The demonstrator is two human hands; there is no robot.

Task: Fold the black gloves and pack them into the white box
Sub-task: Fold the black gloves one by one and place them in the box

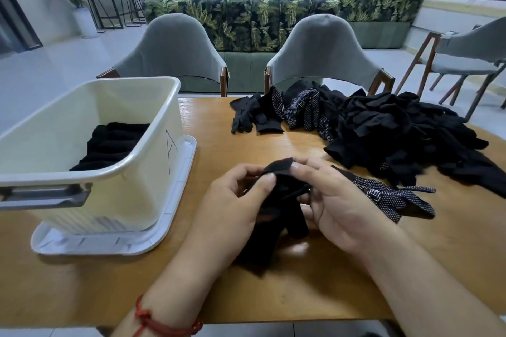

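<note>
A black glove (279, 200) is hanging between both hands low over the near middle of the wooden table (315, 287), its lower end trailing onto the tabletop; the left hand (232, 202) is pinching the glove's upper edge between thumb and curled forefinger, and the right hand (334, 200) is gripping the same glove from the other side, fingers curled into the fabric and fingertips meeting the flap at the top; neither hand is holding anything else. Just beside the right hand a white-dotted glove (388, 197) is lying flat on the table; beyond it a big loose pile of black gloves (397, 139) is sprawling over the far right of the table, and a smaller cluster of gloves (254, 115) is lying at the far edge, left of the pile. The white box (153, 172) is standing on the left of the table, apart from the hands, resting on a flat white lid (178, 194); folded black gloves (109, 145) are lying stacked inside it. A red cord (164, 325) is circling the left wrist. Two grey chairs (175, 49) are standing behind the table; further back a leaf-print sofa (273, 19) is running across the room.
</note>
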